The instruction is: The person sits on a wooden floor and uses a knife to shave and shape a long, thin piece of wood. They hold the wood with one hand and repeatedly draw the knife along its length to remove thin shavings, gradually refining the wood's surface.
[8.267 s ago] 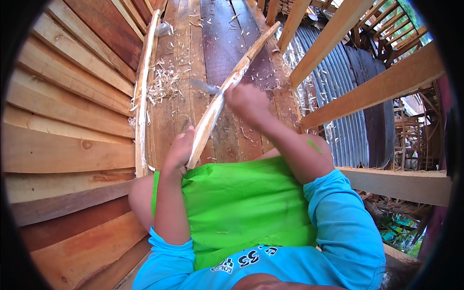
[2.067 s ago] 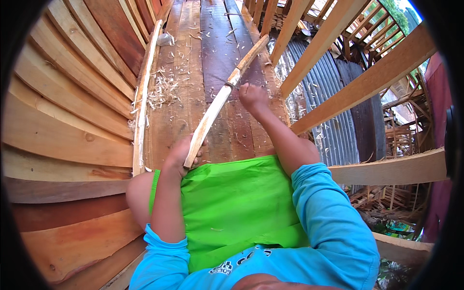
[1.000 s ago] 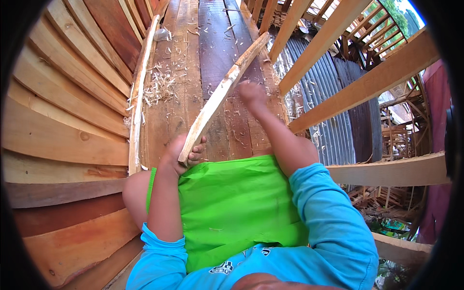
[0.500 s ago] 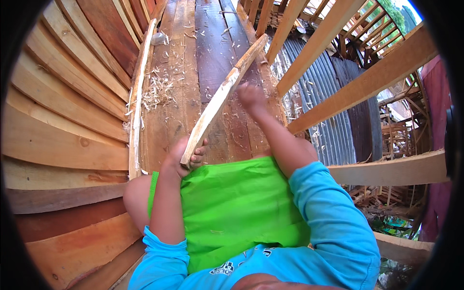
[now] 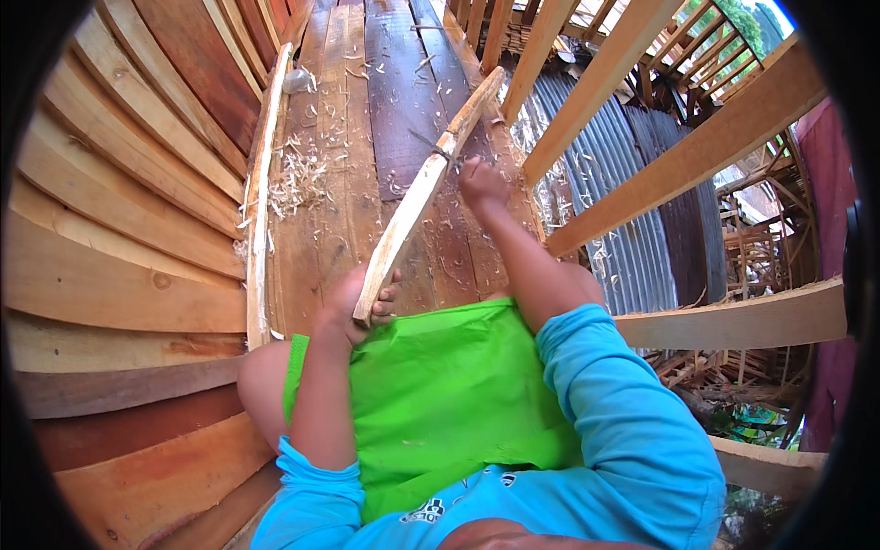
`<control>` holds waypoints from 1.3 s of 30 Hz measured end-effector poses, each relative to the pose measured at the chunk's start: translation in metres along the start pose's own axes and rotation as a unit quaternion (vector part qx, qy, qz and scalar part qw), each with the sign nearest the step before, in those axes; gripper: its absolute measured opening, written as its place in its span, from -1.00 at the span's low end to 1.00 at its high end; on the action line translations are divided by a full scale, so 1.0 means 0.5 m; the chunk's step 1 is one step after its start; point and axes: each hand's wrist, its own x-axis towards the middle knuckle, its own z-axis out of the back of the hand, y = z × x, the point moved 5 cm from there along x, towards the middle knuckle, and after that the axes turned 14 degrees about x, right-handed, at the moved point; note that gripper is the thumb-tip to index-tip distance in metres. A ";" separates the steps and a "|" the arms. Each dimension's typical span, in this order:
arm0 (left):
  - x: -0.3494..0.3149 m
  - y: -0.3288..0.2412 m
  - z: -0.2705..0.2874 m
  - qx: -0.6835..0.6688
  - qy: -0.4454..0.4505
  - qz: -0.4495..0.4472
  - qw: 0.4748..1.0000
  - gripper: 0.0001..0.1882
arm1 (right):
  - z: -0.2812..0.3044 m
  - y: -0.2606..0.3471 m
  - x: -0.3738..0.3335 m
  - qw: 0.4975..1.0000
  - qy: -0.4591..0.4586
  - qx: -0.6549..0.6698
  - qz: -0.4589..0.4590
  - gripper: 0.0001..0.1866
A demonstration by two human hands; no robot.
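A long wooden stick, pale where its surface is shaved and browner at the far end, slants away from me to the right. My left hand is wrapped round its near end, just beyond the green cloth on my lap. Near the stick's upper part, my right hand is closed on a knife. The dark, thin knife blade crosses the stick there. The knife's handle is mostly hidden in my fingers.
Wood shavings litter the plank floor. A second debarked pole lies along the left, beside a wall of boards. Wooden railing slats stand on the right, with corrugated metal sheets beyond them.
The knife blade now shows across the stick, where before it could not be made out. My right hand has shifted slightly right. The stick's near end has moved slightly right and toward me.
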 end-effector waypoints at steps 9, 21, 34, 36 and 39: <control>-0.024 -0.005 -0.003 -0.078 0.090 0.006 0.993 -0.63 | -0.027 0.009 -0.039 0.995 -0.006 -0.009 0.104 -0.37; -0.036 -0.007 -0.008 -0.011 0.025 -0.024 0.999 -0.63 | 0.006 -0.036 0.006 0.990 -0.100 -0.096 0.010 -0.45; -0.071 -0.030 -0.035 0.059 -0.002 -0.055 0.997 -0.57 | 0.034 -0.037 0.015 0.973 0.013 0.140 -0.183 -0.07; -0.086 -0.026 -0.022 0.077 -0.032 -0.064 0.994 -0.56 | 0.022 0.038 -0.002 0.948 0.124 0.212 -0.204 -0.13; -0.097 -0.013 -0.019 0.108 -0.064 -0.068 0.990 -0.54 | 0.029 0.066 -0.001 0.957 0.137 0.199 -0.159 -0.25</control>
